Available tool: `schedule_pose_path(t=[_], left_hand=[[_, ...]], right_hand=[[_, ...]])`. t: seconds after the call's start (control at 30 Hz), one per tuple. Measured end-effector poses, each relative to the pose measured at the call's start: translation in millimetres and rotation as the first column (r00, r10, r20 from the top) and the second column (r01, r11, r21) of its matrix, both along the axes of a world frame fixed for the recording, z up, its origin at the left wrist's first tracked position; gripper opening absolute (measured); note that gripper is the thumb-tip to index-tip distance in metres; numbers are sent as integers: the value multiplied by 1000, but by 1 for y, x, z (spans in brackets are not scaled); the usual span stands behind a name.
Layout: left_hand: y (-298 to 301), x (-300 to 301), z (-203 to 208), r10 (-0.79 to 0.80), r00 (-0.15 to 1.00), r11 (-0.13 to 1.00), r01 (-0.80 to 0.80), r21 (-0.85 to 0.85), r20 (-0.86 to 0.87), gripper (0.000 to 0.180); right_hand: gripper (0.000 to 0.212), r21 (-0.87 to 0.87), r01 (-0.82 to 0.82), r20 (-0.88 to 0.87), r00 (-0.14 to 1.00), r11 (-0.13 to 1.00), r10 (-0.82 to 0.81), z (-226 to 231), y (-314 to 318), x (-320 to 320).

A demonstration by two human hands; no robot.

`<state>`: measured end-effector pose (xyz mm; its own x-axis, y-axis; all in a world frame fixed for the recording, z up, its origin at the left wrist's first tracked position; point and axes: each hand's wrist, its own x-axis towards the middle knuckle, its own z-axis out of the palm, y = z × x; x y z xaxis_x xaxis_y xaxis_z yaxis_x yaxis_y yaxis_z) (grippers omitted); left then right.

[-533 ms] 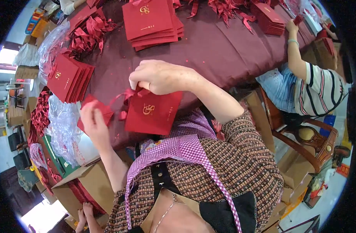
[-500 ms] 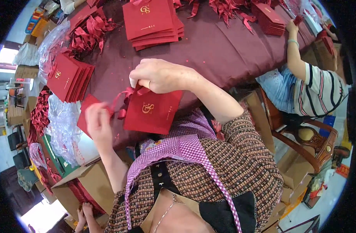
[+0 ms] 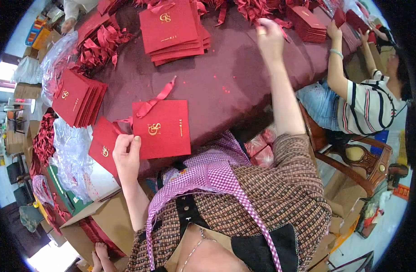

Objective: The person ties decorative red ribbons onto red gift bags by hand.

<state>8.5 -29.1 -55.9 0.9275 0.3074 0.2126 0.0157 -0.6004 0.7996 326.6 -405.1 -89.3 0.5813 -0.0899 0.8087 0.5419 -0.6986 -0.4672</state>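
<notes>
My left hand (image 3: 128,154) pinches the lower left edge of a flat red bag (image 3: 165,131) with a gold emblem. A red ribbon (image 3: 156,99) is attached to it and extends above its top edge. Another red bag (image 3: 103,144) lies partly under it to the left. At the table's far side my right hand (image 3: 271,38) is beside a heap of loose red ribbons (image 3: 258,11). Its fingers are curled and partly hidden, so what they hold cannot be made out.
Stacks of red bags stand at the far middle (image 3: 167,31), at the left (image 3: 76,99) and at the far right (image 3: 307,22). More ribbons (image 3: 101,47) lie at the far left. A co-worker in a striped shirt (image 3: 366,106) sits at the right, holding red pieces. An open cardboard box (image 3: 97,222) is at lower left.
My right hand has left the bag and moved far right to the ribbon heap. My left hand has moved slightly right and taken the bag's edge; the bag lies lower left, with its ribbon extended.
</notes>
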Motion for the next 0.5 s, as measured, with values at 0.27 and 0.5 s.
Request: schedule_pose_path(t=[0.27, 0.5], left_hand=[[-10, 9, 2, 54, 998, 995, -52, 79, -21, 8], [0, 5, -6, 94, 996, 987, -94, 127, 2, 9]], right_hand=[[26, -588, 298, -303, 781, 752, -546, -29, -97, 46], [10, -708, 284, -128, 849, 646, -513, -27, -98, -20]])
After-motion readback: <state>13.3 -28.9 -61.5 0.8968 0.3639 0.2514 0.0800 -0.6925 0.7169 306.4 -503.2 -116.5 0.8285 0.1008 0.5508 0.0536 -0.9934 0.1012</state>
